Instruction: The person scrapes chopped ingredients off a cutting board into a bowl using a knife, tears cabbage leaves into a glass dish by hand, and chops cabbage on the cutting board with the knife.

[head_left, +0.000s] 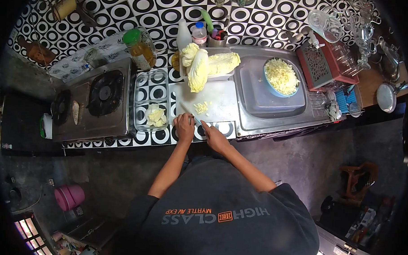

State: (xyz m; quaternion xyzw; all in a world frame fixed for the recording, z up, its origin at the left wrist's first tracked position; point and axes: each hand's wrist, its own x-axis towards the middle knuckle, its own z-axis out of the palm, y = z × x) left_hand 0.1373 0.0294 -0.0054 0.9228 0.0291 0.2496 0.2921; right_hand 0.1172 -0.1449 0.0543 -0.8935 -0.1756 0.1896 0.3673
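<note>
My right hand is wrapped round a knife, whose blade points up and left over the white cutting board. Beside the blade, my left hand has its fingers curled at the board's near edge; what they hold, if anything, is hidden. Small pieces of chopped cabbage lie just beyond the knife. Whole napa cabbages are piled at the far side of the board. To the left, a clear glass dish holds cut cabbage leaves.
A blue bowl heaped with shredded cabbage stands on an upturned tub in the sink. The gas stove is at left. Bottles and a utensil cup line the wall; a red dish rack stands right.
</note>
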